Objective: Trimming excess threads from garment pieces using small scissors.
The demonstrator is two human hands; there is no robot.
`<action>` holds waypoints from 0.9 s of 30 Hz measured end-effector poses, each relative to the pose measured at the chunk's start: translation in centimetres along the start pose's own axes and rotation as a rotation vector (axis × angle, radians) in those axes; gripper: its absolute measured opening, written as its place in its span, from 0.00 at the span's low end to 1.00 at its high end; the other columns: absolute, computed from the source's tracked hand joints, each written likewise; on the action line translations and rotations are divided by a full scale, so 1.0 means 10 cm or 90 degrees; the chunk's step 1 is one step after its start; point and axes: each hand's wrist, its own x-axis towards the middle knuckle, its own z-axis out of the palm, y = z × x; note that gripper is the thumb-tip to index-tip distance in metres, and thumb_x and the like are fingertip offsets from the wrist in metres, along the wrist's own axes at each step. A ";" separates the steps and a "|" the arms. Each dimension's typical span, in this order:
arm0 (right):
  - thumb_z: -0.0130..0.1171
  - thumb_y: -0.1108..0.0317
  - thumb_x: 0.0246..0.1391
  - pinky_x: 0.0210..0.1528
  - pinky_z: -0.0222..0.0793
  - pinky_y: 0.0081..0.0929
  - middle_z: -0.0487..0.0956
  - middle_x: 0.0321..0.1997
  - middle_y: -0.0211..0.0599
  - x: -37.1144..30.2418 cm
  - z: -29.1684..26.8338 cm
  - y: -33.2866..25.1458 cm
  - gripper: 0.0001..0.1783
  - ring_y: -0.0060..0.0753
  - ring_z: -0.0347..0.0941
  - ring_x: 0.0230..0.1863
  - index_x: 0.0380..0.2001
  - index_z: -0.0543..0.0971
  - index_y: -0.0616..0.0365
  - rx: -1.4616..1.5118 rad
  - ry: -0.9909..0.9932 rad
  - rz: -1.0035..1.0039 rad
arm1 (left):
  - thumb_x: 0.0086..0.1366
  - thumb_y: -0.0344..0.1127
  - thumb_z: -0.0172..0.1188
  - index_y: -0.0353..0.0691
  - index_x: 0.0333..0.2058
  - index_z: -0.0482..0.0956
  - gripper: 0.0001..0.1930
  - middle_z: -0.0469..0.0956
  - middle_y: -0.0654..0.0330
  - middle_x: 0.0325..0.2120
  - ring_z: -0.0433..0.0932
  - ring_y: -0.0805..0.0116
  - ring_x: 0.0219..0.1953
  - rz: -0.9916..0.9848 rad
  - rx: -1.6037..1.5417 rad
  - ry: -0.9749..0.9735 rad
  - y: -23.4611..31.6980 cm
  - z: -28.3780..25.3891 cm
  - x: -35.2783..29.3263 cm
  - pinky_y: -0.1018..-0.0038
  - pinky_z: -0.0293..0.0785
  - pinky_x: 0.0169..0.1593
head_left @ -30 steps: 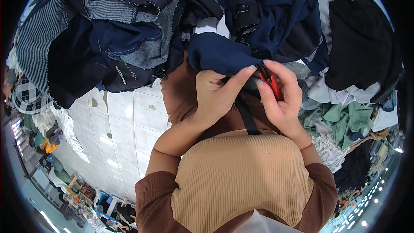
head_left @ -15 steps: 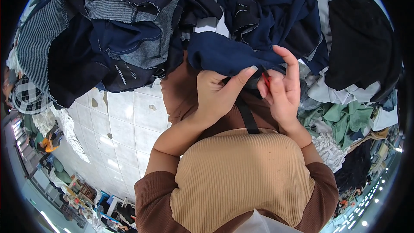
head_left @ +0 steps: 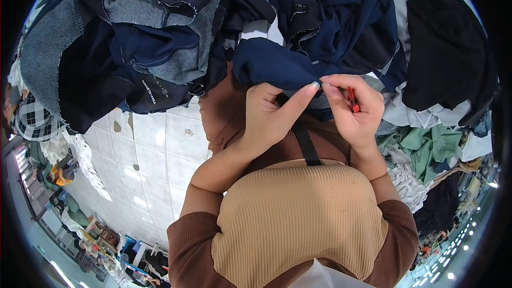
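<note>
Navy blue cloth (head_left: 274, 66) hangs bunched in front of me, part of the heap of garments. My left hand (head_left: 269, 112) is closed on its near edge, thumb pressed over the fabric. Close beside that thumb, my right hand (head_left: 354, 109) has its thumb and forefinger pinched together at the same edge; whether a thread is between them is too small to tell. Small red-handled thread snips (head_left: 353, 100) are tucked in the curled fingers of my right hand, their blades mostly hidden.
Dark denim pieces (head_left: 154, 13) with frayed edges pile up at the left. More navy garments (head_left: 341, 21) lie beyond my hands. At the right are black cloth (head_left: 445, 53) and green cloth (head_left: 426, 146). White floor tiles (head_left: 154, 165) show lower left.
My right forefinger has come down from its raised position to meet the thumb at the cloth edge. The snips have swung back into the right hand, away from the cloth. My left hand stays nearly still.
</note>
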 end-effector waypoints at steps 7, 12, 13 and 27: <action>0.48 0.69 0.61 0.21 0.46 0.13 0.62 0.19 0.22 0.03 -0.14 0.22 0.09 0.11 0.51 0.17 0.40 0.69 0.64 0.449 0.154 0.114 | 0.59 0.25 0.61 0.34 0.31 0.80 0.02 0.78 0.66 0.25 0.71 0.82 0.26 0.114 0.035 0.094 -0.06 0.03 0.04 0.85 0.67 0.32; 0.49 0.60 0.60 0.29 0.48 0.12 0.64 0.26 0.25 -0.06 -0.09 -0.02 0.28 0.14 0.55 0.27 0.58 0.57 0.64 0.355 -0.021 0.078 | 0.59 0.24 0.62 0.33 0.31 0.80 0.02 0.78 0.66 0.25 0.72 0.82 0.26 0.116 0.042 0.115 -0.05 0.03 0.07 0.85 0.67 0.32; 0.48 0.65 0.60 0.32 0.51 0.13 0.64 0.27 0.25 -0.08 -0.09 -0.05 0.25 0.15 0.56 0.28 0.57 0.59 0.64 0.321 -0.045 0.104 | 0.59 0.25 0.62 0.33 0.31 0.80 0.02 0.78 0.66 0.25 0.72 0.81 0.26 0.127 0.043 0.127 -0.05 0.04 0.07 0.85 0.67 0.32; 0.55 0.75 0.57 0.31 0.62 0.11 0.74 0.29 0.32 -0.07 -0.11 0.22 0.04 0.16 0.66 0.27 0.33 0.73 0.66 0.228 0.271 -0.061 | 0.55 0.26 0.64 0.35 0.27 0.81 0.02 0.77 0.64 0.19 0.73 0.77 0.21 0.145 0.110 0.086 -0.10 0.02 0.08 0.83 0.66 0.28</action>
